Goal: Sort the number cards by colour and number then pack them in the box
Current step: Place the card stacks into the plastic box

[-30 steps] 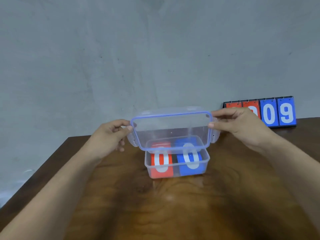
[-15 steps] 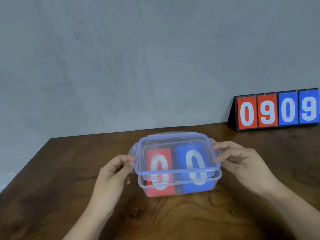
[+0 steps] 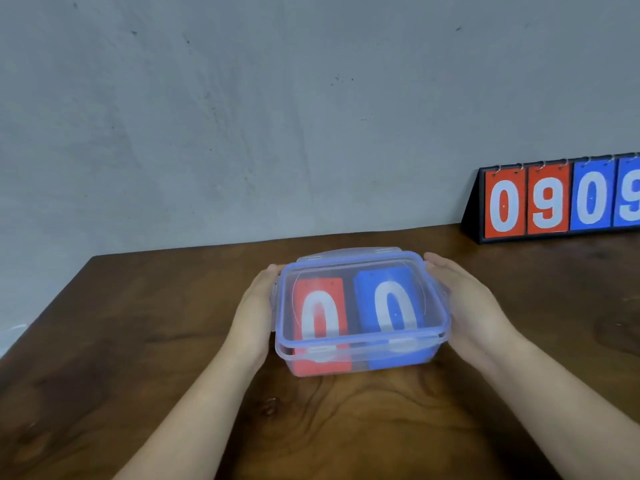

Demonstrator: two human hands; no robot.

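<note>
A clear plastic box (image 3: 360, 367) stands on the wooden table (image 3: 138, 341) in front of me. Its clear lid (image 3: 363, 338), rimmed in blue, lies flat on top of the box. Through the lid I see a red card stack (image 3: 322, 299) showing 0 on the left and a blue card stack (image 3: 388, 289) showing 0 on the right. My left hand (image 3: 254, 306) lies flat against the box's left side. My right hand (image 3: 465, 299) lies flat against its right side, fingers straight and pointing away from me. The side latches are hidden under my hands.
A black flip scoreboard (image 3: 554, 202) showing red 0, 9 and blue 0, 9 stands at the back right against the grey wall, partly cut off by the frame edge. The table's left edge runs diagonally at the left.
The lid came down from above the box and now sits flat on it. My hands shifted from pinching the lid's ends to lying flat against the box's sides.
</note>
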